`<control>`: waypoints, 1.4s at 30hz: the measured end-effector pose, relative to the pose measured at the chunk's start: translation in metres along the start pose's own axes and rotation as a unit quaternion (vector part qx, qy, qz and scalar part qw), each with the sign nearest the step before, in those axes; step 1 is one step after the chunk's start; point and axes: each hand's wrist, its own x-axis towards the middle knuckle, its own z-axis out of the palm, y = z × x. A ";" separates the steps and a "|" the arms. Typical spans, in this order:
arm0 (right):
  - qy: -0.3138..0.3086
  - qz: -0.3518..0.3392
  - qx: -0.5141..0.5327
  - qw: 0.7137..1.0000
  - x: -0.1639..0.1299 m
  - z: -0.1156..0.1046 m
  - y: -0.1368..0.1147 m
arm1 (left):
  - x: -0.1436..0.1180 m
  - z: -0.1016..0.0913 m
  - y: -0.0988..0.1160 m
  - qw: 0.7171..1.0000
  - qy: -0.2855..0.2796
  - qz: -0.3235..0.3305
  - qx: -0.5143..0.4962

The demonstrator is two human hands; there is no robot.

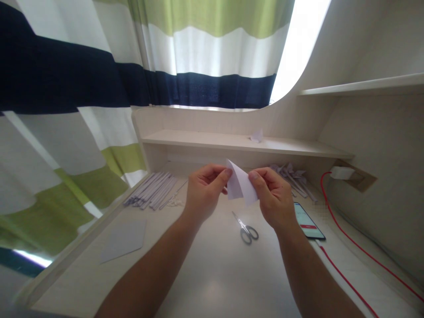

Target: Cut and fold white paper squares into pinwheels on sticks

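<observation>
Two bare forearms reach forward over a pale desk [212,274], where a flat paper sheet [124,240] and a row of rolled paper sticks [154,191] lie at the left. Raised above the desktop, the left hand [202,194] pinches one edge of a small folded white paper [241,184] between thumb and forefinger, while the right hand [274,198] grips its opposite edge, knuckles curled. Below them lie scissors [247,229]; a phone [308,221] and red cable [351,247] sit farther right.
</observation>
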 end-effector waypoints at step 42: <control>0.129 -0.118 -0.188 0.966 0.001 -0.002 0.002 | -0.005 -0.002 0.012 0.973 -0.207 -0.079 0.071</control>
